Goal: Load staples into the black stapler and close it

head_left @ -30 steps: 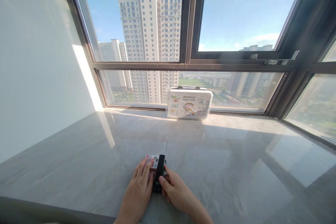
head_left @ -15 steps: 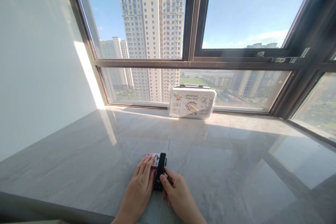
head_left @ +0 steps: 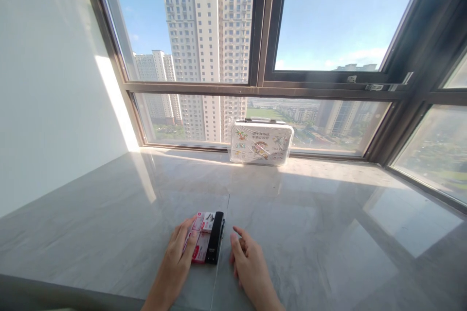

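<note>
A black stapler lies lengthwise on the marble ledge, pressed close along the right side of small pink-and-white boxes. The upper box carries a picture of what look like staples; a pinker box sits nearer to me. My left hand grips the boxes from their left side, thumb on top, its other fingers partly hidden along the edge. To the right of the stapler, my right hand hovers or rests apart from it, index finger stretched out, other fingers loosely curled, holding nothing visible.
A white case with cartoon prints and clear wrap stands against the window at the back. Dark window frames bound the marble ledge. A white wall rises on the left, and the ledge's front edge is nearest me.
My right hand has let go of the stapler and moved away to its right. My left hand has slid left, uncovering more of the boxes. The view has shifted slightly.
</note>
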The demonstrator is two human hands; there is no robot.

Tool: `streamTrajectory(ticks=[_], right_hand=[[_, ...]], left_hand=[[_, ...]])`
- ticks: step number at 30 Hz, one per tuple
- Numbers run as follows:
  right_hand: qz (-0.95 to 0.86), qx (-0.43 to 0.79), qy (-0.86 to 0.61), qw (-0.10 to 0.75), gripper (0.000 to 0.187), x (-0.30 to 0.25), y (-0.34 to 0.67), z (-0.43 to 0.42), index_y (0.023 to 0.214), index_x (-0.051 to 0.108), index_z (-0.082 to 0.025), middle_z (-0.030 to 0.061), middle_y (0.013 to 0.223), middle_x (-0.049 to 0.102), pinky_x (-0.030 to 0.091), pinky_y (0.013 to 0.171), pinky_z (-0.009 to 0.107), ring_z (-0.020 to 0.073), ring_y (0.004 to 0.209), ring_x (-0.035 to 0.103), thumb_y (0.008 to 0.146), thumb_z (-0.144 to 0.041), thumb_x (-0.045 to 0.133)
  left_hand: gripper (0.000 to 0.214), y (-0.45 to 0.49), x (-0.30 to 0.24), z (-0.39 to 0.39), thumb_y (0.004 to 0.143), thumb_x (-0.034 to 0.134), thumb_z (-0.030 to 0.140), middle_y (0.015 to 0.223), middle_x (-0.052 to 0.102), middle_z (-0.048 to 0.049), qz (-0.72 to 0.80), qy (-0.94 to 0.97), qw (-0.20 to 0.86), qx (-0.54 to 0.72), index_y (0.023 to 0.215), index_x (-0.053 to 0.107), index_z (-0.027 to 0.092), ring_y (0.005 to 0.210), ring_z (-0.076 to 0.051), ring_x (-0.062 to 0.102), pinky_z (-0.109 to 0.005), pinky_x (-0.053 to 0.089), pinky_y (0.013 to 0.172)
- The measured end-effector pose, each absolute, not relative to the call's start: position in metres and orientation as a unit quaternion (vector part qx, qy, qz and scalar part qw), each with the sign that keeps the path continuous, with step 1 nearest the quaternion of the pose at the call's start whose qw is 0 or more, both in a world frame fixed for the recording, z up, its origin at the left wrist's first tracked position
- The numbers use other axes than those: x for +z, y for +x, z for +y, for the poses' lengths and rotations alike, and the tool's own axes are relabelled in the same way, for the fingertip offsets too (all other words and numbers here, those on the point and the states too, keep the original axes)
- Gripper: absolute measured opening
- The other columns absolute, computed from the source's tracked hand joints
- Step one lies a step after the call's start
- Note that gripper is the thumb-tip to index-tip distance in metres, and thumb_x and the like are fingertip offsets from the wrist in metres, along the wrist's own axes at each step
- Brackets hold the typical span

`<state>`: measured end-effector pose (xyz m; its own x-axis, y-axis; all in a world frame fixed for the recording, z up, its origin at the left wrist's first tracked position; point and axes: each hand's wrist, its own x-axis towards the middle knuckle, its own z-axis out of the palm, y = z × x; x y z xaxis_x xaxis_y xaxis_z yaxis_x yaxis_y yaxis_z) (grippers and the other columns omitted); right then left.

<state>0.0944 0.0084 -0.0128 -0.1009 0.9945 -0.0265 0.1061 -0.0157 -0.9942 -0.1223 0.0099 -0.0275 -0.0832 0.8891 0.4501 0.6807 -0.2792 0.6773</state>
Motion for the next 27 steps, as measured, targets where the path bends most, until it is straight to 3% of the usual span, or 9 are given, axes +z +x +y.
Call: streamTrajectory(ticks=[4, 7, 9, 11, 13, 17, 21, 27], right_hand=[[-0.524, 0.456, -0.557, 0.456, 0.061, -0.018, 0.149, 0.002, 0.137, 0.055, -0.016, -0.0008, 0.071, 0.056, 0.039, 0.037, 0.021, 0.0122, 0.049, 0.05, 0.094, -0.058, 0.046], [-0.506, 0.419, -0.599, 0.458, 0.059, -0.025, 0.199, -0.003, 0.135, 0.055, -0.019, -0.0004, 0.074, 0.058, 0.041, 0.038, 0.023, 0.0142, 0.051, 0.051, 0.092, -0.059, 0.046], [-0.501, 0.391, -0.624, 0.454, 0.059, -0.029, 0.227, -0.004, 0.134, 0.055, -0.02, -0.0003, 0.073, 0.059, 0.044, 0.04, 0.025, 0.0152, 0.051, 0.052, 0.092, -0.06, 0.044], [-0.504, 0.358, -0.645, 0.448, 0.058, -0.031, 0.248, -0.004, 0.132, 0.057, -0.02, 0.0005, 0.075, 0.061, 0.047, 0.046, 0.027, 0.0161, 0.053, 0.055, 0.092, -0.06, 0.043], [-0.513, 0.318, -0.662, 0.445, 0.055, -0.031, 0.261, -0.003, 0.129, 0.059, -0.021, 0.0025, 0.084, 0.066, 0.052, 0.057, 0.029, 0.0176, 0.061, 0.061, 0.091, -0.059, 0.044], [-0.537, 0.257, -0.675, 0.436, 0.048, -0.026, 0.266, -0.005, 0.122, 0.063, -0.025, 0.0042, 0.098, 0.07, 0.052, 0.078, 0.031, 0.0211, 0.085, 0.068, 0.09, -0.056, 0.046], [-0.557, 0.248, -0.667, 0.428, 0.047, -0.023, 0.262, -0.009, 0.122, 0.065, -0.025, 0.0043, 0.1, 0.071, 0.051, 0.079, 0.031, 0.0219, 0.087, 0.068, 0.091, -0.054, 0.044], [-0.559, 0.263, -0.662, 0.425, 0.048, -0.025, 0.263, -0.009, 0.124, 0.064, -0.025, 0.0044, 0.099, 0.071, 0.051, 0.078, 0.032, 0.0228, 0.086, 0.068, 0.092, -0.056, 0.044]], left_hand=[[0.042, -0.122, -0.019, 0.004, 0.105, 0.034, 0.037, 0.146, 0.051, -0.0058, 0.588, 0.674, 0.097, 0.437, 0.145, 0.045, 0.028, 0.14, -0.025, 0.044, -0.054, 0.034, 0.12], [0.041, -0.104, -0.01, -0.012, 0.103, 0.039, 0.031, 0.147, 0.051, -0.0076, 0.565, 0.685, 0.003, 0.46, 0.144, 0.047, 0.028, 0.142, -0.027, 0.041, -0.057, 0.032, 0.12], [0.043, -0.077, -0.004, -0.025, 0.101, 0.043, 0.024, 0.146, 0.052, -0.0083, 0.518, 0.714, -0.044, 0.469, 0.143, 0.048, 0.028, 0.14, -0.026, 0.043, -0.053, 0.034, 0.119], [0.049, -0.044, -0.002, -0.033, 0.1, 0.042, 0.019, 0.148, 0.053, -0.0082, 0.455, 0.787, -0.022, 0.416, 0.148, 0.043, 0.028, 0.139, -0.023, 0.046, -0.044, 0.042, 0.115], [0.051, -0.011, -0.005, -0.031, 0.1, 0.041, 0.022, 0.154, 0.048, -0.0077, 0.446, 0.833, 0.015, 0.328, 0.151, 0.039, 0.027, 0.142, -0.022, 0.044, -0.039, 0.044, 0.113], [0.059, 0.024, -0.02, -0.006, 0.102, 0.038, 0.037, 0.164, 0.029, -0.0144, 0.57, 0.791, 0.042, 0.218, 0.155, 0.035, 0.011, 0.152, -0.03, 0.025, -0.051, 0.032, 0.121], [0.065, 0.028, -0.03, 0.013, 0.102, 0.031, 0.045, 0.165, 0.021, -0.0146, 0.62, 0.764, 0.036, 0.176, 0.155, 0.034, 0.007, 0.153, -0.03, 0.016, -0.051, 0.023, 0.124], [0.067, 0.037, -0.031, 0.017, 0.101, 0.031, 0.045, 0.164, 0.02, -0.0156, 0.645, 0.744, 0.015, 0.175, 0.155, 0.034, 0.005, 0.153, -0.031, 0.017, -0.052, 0.023, 0.124]])
